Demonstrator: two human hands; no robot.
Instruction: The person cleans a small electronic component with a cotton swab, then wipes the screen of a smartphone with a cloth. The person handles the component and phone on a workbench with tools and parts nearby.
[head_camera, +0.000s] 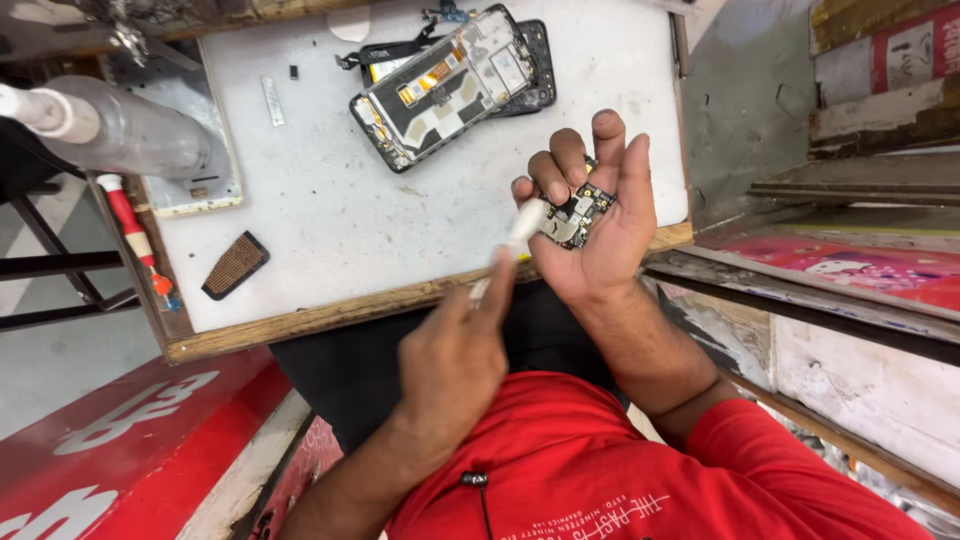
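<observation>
Motherboard (575, 212), small phone-sized, dense with chips and shields.

Head view:
- Cupped in right hand (600, 250), palm up, curled fingers (560, 165) clamping one side and thumb the other. Closed firmly on it.
- Held in the air over the near right corner of the table (320, 230), not resting on it.
- Left hand (455, 355) closed around a slim white tool (518, 235), pen-style grip, tip touching or just off the nearest edge of the motherboard. Cannot tell the tip type: blurred.
- Opened phone (445, 85) with a second phone body under it, at the far edge of the table, well apart from both hands.
- Red-handled screwdriver (135, 235) along the left edge, dark ribbed pad (235, 265) near the near left corner, clear bottle (130, 130) beyond the far left corner.

Doing it well, by judgement:
- Grip by edges only, fingertips off connectors and chips.
- Keep the right wrist braced against the body or the table's near edge to kill shake.
- Bring the left hand's heel against the right palm for a fixed reference; short light strokes, no levering.
- Tilt toward the light, away from finger shadow.
- Work lower over the table: a drop from here probably lands off the near edge.
</observation>
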